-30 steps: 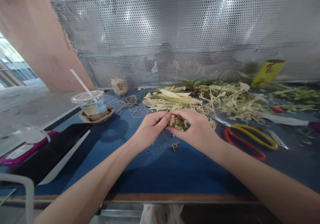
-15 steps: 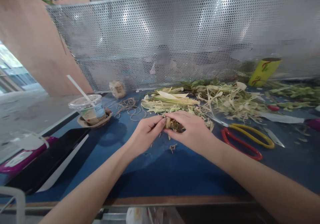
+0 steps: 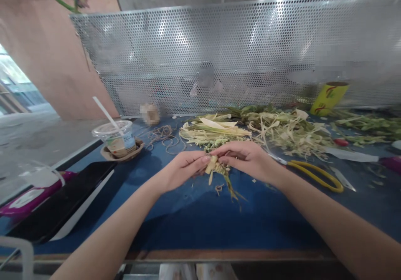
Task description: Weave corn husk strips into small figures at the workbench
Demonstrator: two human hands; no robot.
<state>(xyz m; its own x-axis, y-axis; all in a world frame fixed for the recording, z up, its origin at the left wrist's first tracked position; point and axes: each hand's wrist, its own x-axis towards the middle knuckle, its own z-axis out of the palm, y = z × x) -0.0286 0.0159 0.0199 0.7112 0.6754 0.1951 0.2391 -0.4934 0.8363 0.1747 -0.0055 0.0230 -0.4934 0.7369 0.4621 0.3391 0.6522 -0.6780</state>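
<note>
Between my two hands is a small bundle of pale green plant stalks (image 3: 216,168), with thin leafy ends hanging toward me. My left hand (image 3: 184,167) pinches its left side with thumb and fingers. My right hand (image 3: 250,159) is closed around the other side, and its fingers partly hide the bundle. A short twist of twine (image 3: 219,189) lies on the blue table just below. Behind my hands rests a heap of flat pale husk strips (image 3: 216,127). The scissors (image 3: 316,173) lie by my right forearm, which hides their red handle; the yellow one shows.
Loose twine (image 3: 163,136) and a plastic cup (image 3: 117,140) in a holder are at left, near a black tray (image 3: 62,200). More dried strips (image 3: 291,129), a knife (image 3: 354,154), a small blade (image 3: 343,179) and a yellow tube (image 3: 328,98) lie right. A perforated metal screen (image 3: 219,42) stands behind.
The bundle has turned in my hands, so its leafy ends now hang toward me. My right forearm now covers the red scissor handle. The whole view has shifted slightly.
</note>
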